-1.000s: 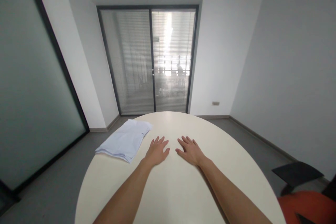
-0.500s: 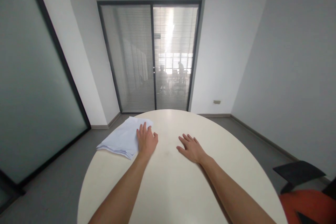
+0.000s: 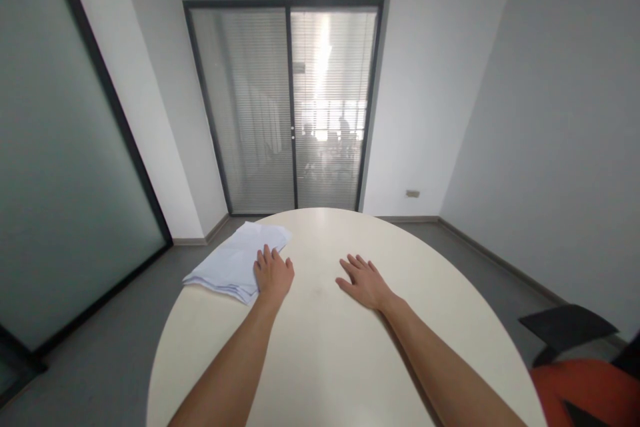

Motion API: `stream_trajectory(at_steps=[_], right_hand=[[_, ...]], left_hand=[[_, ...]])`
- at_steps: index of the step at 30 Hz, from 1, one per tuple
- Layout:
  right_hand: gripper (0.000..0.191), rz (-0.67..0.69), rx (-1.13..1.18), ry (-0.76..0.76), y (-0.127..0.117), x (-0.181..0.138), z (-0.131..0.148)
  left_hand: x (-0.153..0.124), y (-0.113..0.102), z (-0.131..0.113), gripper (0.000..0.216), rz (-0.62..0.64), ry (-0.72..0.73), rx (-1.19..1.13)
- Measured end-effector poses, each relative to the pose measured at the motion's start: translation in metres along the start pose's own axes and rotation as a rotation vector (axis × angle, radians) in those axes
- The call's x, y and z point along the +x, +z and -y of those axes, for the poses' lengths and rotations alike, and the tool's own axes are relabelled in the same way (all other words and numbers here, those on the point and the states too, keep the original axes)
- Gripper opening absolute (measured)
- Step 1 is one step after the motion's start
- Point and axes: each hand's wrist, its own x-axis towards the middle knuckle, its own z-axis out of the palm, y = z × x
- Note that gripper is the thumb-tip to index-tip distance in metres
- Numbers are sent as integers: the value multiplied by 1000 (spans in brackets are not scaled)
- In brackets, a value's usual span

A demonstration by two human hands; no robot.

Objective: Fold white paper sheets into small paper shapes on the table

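Note:
A folded pale blue-white cloth (image 3: pixel 233 263) lies on the far left part of a round cream table (image 3: pixel 330 353). My left hand (image 3: pixel 273 275) rests at the cloth's right edge with the fingers stretched out and touching the fabric. My right hand (image 3: pixel 364 281) lies flat on the bare tabletop near the middle, fingers spread, holding nothing.
Beyond the table a sliding glass door with blinds (image 3: pixel 287 107) closes the far wall. A frosted glass partition (image 3: pixel 55 167) runs along the left. An orange chair with a black armrest (image 3: pixel 575 360) stands at the right front. Grey floor surrounds the table.
My left hand moved left from the table's middle onto the cloth's right edge, then drew back slightly. My right hand stayed in place.

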Motion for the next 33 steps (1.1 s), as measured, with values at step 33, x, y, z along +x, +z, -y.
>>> stream_trajectory(at_steps=[33], right_hand=[[47, -378, 125, -150, 9, 5, 2]], left_hand=[[-58, -44, -68, 29, 228, 692, -489]])
